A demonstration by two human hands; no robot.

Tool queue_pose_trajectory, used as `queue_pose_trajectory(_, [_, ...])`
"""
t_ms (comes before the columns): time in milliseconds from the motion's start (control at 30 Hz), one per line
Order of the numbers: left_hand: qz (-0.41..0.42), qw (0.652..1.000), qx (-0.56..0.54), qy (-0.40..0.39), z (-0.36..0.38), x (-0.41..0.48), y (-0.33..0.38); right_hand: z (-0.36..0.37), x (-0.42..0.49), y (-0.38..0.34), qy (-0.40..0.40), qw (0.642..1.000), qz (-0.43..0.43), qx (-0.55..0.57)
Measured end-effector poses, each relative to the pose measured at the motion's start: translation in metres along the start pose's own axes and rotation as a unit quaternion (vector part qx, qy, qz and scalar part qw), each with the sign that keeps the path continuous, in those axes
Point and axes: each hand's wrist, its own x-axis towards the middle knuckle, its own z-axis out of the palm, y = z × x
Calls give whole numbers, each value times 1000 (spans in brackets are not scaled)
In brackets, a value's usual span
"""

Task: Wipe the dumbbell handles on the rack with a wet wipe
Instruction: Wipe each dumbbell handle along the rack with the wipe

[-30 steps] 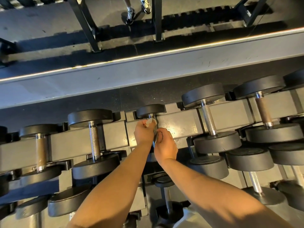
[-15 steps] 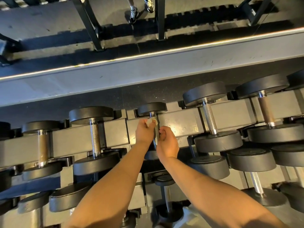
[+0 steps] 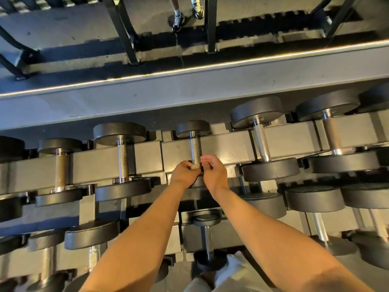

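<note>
Currently pinching wet wipe (image 3: 195,166) in curled left hand (image 3: 182,173) against near end of knurled dumbbell handle (image 3: 195,147), mid-length of rack top beam (image 3: 228,149). Curling right hand (image 3: 215,173) just beside it on handle's other side; cannot tell whether gripping anything.

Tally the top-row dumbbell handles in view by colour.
Silver handles: 3
Brown handles: 2
Total: 5
</note>
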Motion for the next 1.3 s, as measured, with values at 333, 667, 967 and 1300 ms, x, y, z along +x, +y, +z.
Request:
queue_pose_trajectory(333, [195,976,-68,64,6,-41,-3,-22,-13,-26,-145,987,58,48])
queue_pose_trajectory(667, [168,981,-66,74,30,-24,-42,0,45,-49,-12,998,32,60])
queue_pose_trajectory(967, [126,963,-229,67,18,-29,-38,-3,30,-27,-128,963,-93,-218])
queue_pose_trajectory(1300, [133,970,-177,104,23,-29,-32,-9,48,-47,-71,990,16,-124])
